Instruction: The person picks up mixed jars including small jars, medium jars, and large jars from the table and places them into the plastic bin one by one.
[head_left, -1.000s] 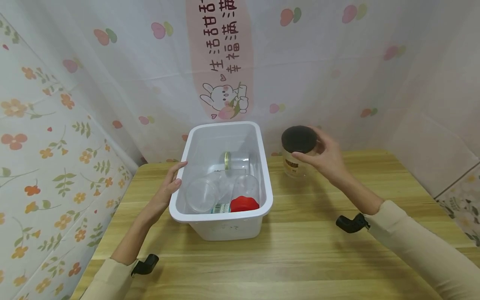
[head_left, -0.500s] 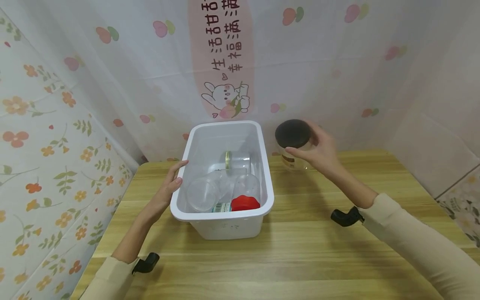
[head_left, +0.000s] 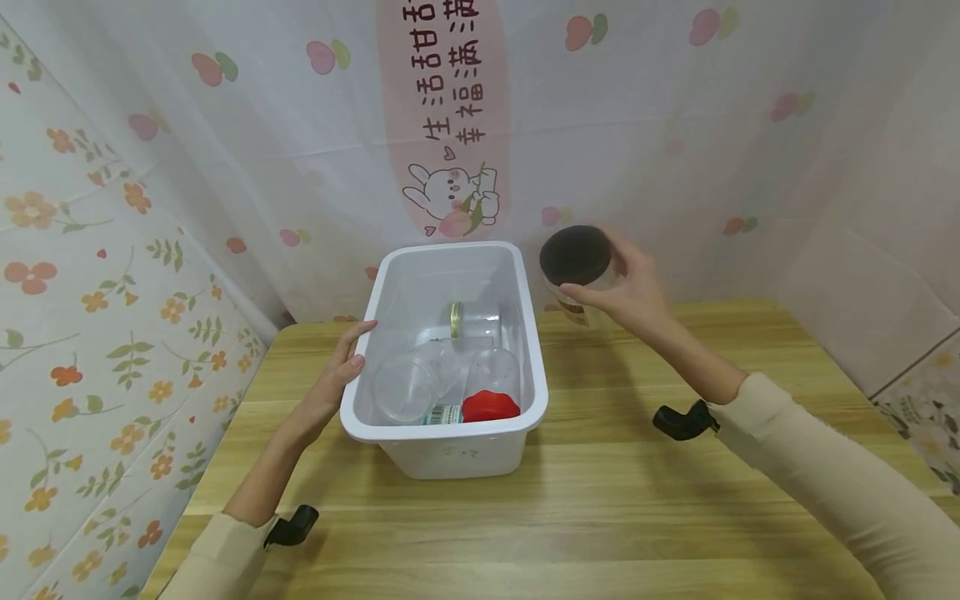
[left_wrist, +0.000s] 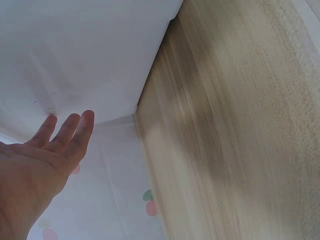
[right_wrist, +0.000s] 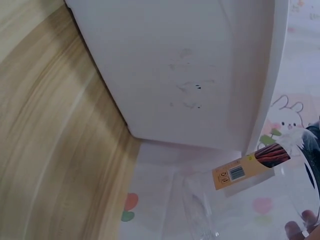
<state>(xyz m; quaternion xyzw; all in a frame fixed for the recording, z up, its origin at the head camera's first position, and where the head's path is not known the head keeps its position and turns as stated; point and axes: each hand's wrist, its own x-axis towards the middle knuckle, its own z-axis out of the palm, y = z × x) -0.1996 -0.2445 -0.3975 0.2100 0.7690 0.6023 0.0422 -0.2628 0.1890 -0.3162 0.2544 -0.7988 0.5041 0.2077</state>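
A clear jar (head_left: 575, 255) with a black lid and a label is gripped near its top by my right hand (head_left: 632, 290), the thumb on the near side. It hangs tilted, just right of a white plastic basin (head_left: 534, 379). In the right wrist view the jar's orange-brown label (right_wrist: 250, 166) shows a barcode, and some fingertips show at the edge. On the basin's left side my left hand (head_left: 336, 373) rests against the rim. The left wrist view shows its fingers (left_wrist: 65, 132) extended along the basin's outer wall.
Inside the basin lie several clear containers, among them a jar with a gold lid (head_left: 455, 320), one with a red lid (head_left: 490, 407) and a round clear one (head_left: 405, 388). The basin stands on a wooden table (head_left: 600, 517). A patterned curtain (head_left: 637, 150) hangs behind.
My right hand has lifted the black-lidded jar and carried it left towards the basin, tilting it. My left hand has stayed at the rim.
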